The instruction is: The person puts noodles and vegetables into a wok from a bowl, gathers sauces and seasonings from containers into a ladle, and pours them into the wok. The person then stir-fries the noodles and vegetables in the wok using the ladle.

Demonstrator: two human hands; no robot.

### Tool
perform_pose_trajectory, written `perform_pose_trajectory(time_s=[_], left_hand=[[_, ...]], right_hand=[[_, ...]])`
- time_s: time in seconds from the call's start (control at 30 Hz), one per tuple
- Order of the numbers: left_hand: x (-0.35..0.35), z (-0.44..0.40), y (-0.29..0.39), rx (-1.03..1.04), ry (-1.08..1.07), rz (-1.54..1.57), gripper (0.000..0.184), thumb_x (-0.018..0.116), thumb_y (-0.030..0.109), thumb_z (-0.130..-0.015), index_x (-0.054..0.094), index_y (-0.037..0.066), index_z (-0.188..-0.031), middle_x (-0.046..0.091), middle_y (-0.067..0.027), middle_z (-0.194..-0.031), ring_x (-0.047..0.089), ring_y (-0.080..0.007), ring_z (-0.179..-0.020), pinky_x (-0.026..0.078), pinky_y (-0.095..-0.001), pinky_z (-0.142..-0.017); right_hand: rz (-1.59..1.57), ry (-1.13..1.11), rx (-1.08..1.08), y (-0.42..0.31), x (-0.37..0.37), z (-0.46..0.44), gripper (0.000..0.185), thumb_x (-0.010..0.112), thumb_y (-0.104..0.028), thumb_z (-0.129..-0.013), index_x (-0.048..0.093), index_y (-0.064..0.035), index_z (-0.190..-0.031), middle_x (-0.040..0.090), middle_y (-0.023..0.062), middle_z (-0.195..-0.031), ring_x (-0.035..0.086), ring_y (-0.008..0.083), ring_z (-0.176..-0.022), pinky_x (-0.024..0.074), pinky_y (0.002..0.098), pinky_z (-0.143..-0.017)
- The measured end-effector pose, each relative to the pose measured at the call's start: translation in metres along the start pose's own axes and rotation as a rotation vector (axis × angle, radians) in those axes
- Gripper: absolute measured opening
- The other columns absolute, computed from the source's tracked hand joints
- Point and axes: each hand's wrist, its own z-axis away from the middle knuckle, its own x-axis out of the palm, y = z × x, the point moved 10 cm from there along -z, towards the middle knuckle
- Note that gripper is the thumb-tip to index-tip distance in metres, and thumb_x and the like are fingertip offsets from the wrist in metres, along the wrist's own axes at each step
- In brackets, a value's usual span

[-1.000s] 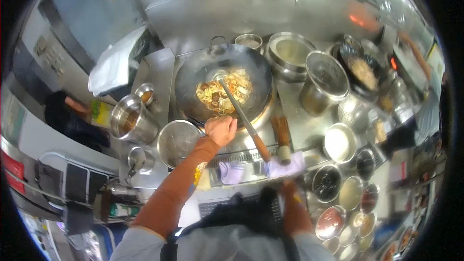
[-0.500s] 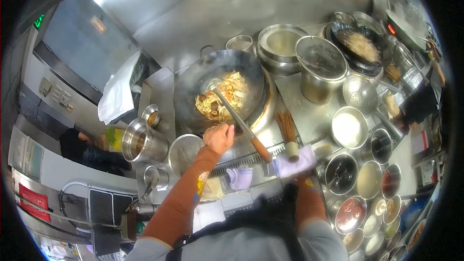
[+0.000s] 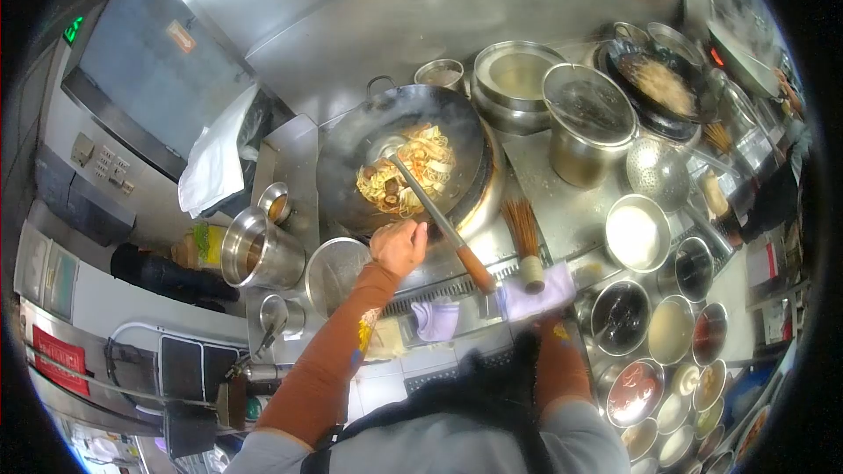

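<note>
My left hand (image 3: 399, 247) is closed at the near rim of the black wok (image 3: 342, 149); what its fingers grip is hidden beneath it. Noodles with vegetables and dark pieces (image 3: 413, 167) lie in the wok. A ladle (image 3: 435, 215) rests with its bowl in the wok and its wooden handle sticking out over the near edge, with no hand on it. My right hand is out of sight below the lilac cloth (image 3: 537, 291); only its brown-sleeved forearm shows. Beside the ladle handle stands a bamboo brush (image 3: 524, 241).
Right of the wok are a strainer on a tall pot (image 3: 584, 145), a perforated skimmer (image 3: 657, 173) and several seasoning bowls. Another wok (image 3: 663, 88) holds frothing food. A steel pot (image 3: 255, 250) stands left. A co-worker's dark sleeve (image 3: 773, 202) shows at right.
The view has swung since the first frame, then barely shifted. My left hand stays at the wok's rim, and the ladle keeps its place. The co-worker at the left has moved partly out of sight.
</note>
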Motion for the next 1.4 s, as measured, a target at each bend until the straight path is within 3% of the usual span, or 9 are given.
perform_pose_trajectory(time_s=[1.2, 1.4], left_hand=[[-0.002, 0.003, -0.001, 0.004, 0.055, -0.005, 0.027, 0.065, 0.024, -0.089, 0.058, 0.01, -0.067, 0.061, -0.0129, -0.065, 0.06, -0.0348, -0.06, 0.046, -0.0474, -0.059], [0.001, 0.006, -0.003, -0.049, -0.007, -0.045, 0.019, 0.066, 0.023, -0.087, 0.063, 0.009, -0.074, 0.063, -0.0099, -0.076, 0.061, -0.033, -0.072, 0.047, -0.0464, -0.065]], right_hand=[[0.01, 0.009, -0.025, 0.01, 0.004, -0.015, 0.029, 0.05, -0.024, -0.099, 0.07, -0.0073, -0.112, 0.072, 0.0142, -0.101, 0.068, 0.0307, -0.092, 0.0518, 0.0411, -0.085], [0.003, -0.053, -0.114, -0.003, 0.014, -0.024, 0.03, 0.05, -0.025, -0.099, 0.071, -0.0077, -0.112, 0.072, 0.0145, -0.101, 0.068, 0.0315, -0.093, 0.0513, 0.0417, -0.086]])
